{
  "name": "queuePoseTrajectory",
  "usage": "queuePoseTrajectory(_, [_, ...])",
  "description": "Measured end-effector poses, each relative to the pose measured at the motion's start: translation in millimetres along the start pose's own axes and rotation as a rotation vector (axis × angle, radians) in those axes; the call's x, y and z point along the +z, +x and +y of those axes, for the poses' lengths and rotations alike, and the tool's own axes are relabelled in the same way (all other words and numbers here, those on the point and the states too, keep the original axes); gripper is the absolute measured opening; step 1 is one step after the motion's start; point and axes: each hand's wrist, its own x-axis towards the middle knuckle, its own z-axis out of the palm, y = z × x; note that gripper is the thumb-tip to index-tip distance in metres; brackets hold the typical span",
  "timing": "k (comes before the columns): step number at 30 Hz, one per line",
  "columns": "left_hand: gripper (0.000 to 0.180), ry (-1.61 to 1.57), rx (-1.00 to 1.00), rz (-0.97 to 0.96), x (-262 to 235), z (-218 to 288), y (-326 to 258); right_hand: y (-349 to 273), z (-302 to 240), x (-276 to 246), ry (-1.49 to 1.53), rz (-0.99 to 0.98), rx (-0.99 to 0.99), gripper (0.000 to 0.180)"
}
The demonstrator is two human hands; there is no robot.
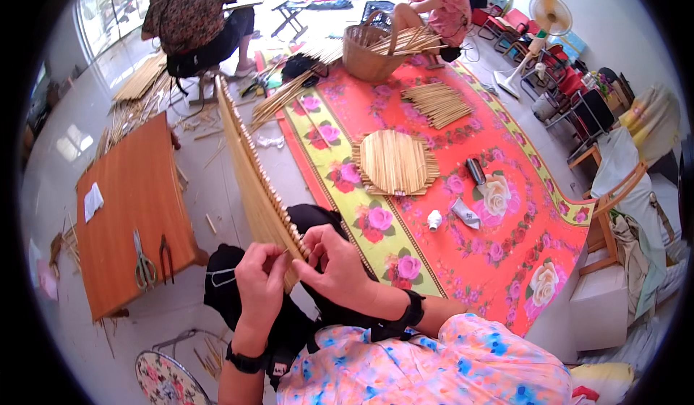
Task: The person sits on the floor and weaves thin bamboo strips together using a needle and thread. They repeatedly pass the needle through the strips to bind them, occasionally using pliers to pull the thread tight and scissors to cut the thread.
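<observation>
A long panel of pale bamboo-like strips (249, 166) stands edge-on before me, its near end between my hands and its far end reaching up and away. A row of light strip ends runs along its right edge. My left hand (259, 271) is closed in a pinch against the panel's near end; what its fingertips hold is too small to name. My right hand (336, 264) has its thumb and fingers closed on the panel's right edge. A fine strand or wire seems to show between the fingertips of both hands. The panel's bottom rests around my dark-clad lap.
Left, a wooden table (130, 188) carries scissors (144, 264), pliers (166, 260) and a white cloth (93, 202). Right, a red floral mat (463, 275) bears a round strip piece (394, 161), strip bundle (437, 104), dark cylinder (475, 171) and basket (370, 54). Two people sit beyond.
</observation>
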Motion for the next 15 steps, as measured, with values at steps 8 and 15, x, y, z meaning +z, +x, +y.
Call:
queuePoseTrajectory(8, [0.004,-0.373,-0.116,-0.023,-2.7,15.1,0.2,-3.2,-7.7,-9.7,-0.007,0.003,0.032,0.033])
queuePoseTrajectory(15, [0.004,-0.521,-0.015,0.075,-33.5,25.3,-3.7,-1.2,-4.0,-10.6,-0.142,0.052,-0.07,0.042])
